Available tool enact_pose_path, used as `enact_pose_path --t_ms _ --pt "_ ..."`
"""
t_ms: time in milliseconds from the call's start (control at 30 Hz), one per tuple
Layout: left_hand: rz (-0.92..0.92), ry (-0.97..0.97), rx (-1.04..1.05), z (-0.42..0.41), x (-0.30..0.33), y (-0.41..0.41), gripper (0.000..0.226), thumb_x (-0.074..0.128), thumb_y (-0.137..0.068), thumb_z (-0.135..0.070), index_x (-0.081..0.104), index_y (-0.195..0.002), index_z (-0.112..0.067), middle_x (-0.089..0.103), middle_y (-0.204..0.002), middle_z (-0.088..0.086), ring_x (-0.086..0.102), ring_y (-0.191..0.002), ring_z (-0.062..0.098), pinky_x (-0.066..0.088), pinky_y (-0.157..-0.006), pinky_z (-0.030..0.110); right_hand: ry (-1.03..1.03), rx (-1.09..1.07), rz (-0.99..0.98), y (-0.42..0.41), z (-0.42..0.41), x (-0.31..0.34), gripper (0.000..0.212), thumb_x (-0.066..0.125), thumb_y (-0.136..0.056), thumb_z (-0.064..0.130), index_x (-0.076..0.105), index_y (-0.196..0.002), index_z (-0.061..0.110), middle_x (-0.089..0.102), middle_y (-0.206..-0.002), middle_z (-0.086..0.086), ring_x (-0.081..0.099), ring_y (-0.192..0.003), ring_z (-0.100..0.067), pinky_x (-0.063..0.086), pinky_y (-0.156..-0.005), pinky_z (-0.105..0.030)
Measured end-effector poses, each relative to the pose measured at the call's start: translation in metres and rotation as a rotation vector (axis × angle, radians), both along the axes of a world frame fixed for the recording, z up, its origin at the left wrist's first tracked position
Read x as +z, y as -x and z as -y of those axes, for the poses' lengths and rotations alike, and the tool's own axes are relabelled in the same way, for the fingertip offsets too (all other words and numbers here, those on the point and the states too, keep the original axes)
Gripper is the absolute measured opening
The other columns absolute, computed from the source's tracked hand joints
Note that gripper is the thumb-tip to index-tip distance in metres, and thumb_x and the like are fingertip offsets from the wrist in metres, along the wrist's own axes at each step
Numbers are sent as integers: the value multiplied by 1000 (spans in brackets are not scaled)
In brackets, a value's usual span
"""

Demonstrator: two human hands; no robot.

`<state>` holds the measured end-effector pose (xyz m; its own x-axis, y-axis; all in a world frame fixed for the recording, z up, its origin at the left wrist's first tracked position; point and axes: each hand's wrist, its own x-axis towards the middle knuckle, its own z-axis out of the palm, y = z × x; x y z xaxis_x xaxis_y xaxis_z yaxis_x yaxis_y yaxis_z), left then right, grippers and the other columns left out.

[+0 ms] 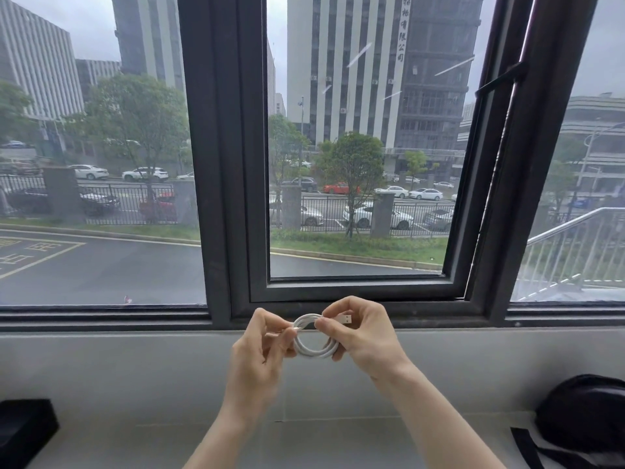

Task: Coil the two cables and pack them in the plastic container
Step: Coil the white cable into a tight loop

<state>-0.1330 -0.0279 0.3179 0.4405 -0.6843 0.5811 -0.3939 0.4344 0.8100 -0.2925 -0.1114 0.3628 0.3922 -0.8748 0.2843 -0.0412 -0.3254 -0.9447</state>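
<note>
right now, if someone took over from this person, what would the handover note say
Left hand: pinching the left side of the white cable.
Right hand: gripping the coil's right side, USB plug sticking out past the fingers.
Done: one cable wound into a small coil, held in the air before the window sill.
Left: second cable and the plastic container are not in view; find them, coil, pack both.
</note>
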Motion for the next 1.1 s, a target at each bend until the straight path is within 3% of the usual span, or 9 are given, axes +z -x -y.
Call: enact_pose_path --t_ms 100,267,467,567,633,700,867,1000,1100 --pt "-194 -161 -66 6 -2 2 12 70 -94 -16 63 -86 -21 74 -87 8 78 -80 24 64 -71 32 9 -19 -33 -1 -1 -9 17 86 -79 12 72 -88 13 73 -72 -19 64 -50 -21 56 -52 -34" --pt "-59 -349 92 9 -5 8 17 73 -87 -18 62 -90 -31 70 -97 -10 73 -71 6 64 -73 38 -85 35 -102 1 -4 -22 32 85 -77 6 69 -103 16 74 -96 -14 69 -58 -12 57 -58 -24" --pt "-103 -447 117 5 -25 13 24 79 -83 -17 61 -94 -29 67 -100 -10 72 -76 9 63 -75 38 -237 -1 -159 2 -6 -44 27 77 -86 9 65 -110 10 72 -102 -18 68 -62 -16 59 -59 -25" --pt "-121 -511 118 1 -45 19 27 80 -81 -16 63 -96 -30 70 -100 -11 70 -85 5 58 -76 27 -263 -26 -213 4 -8 -63 20 71 -88 6 67 -107 10 69 -97 -12 68 -67 -16 59 -59 -23" --pt "-157 -553 104 -3 -60 22 27 80 -81 -13 66 -98 -29 71 -100 -11 70 -92 8 58 -79 29 -275 -30 -256 8 -10 -81 17 68 -88 3 68 -102 12 67 -91 -6 67 -69 -18 63 -69 -32" --pt "-190 -586 96 -8 -75 25 26 78 -81 -10 69 -98 -27 73 -99 -11 71 -92 10 57 -74 25 -296 -42 -292 11 -12 -101 16 70 -87 3 68 -97 16 66 -89 -4 67 -69 -20 63 -74 -38" --pt "-152 -666 108 -21 -120 35 28 77 -82 -4 75 -104 -21 76 -97 -10 70 -87 1 53 -76 18 -392 -106 -351 22 -25 -158 17 76 -80 9 72 -93 19 72 -91 -6 68 -69 -18 62 -73 -40" --pt "-148 -779 83 -35 -160 45 29 75 -84 -1 75 -107 -18 78 -101 -6 72 -91 6 56 -84 24 -432 -140 -440 30 -39 -205 20 74 -80 5 73 -89 22 73 -86 -1 66 -73 -14 59 -72 -32" --pt "-142 -866 79 -48 -192 56 31 72 -84 2 74 -109 -18 77 -102 -6 72 -92 6 55 -82 21 -503 -140 -485 37 -52 -239 23 72 -81 2 71 -89 23 73 -86 0 66 -75 -14 59 -79 -35"
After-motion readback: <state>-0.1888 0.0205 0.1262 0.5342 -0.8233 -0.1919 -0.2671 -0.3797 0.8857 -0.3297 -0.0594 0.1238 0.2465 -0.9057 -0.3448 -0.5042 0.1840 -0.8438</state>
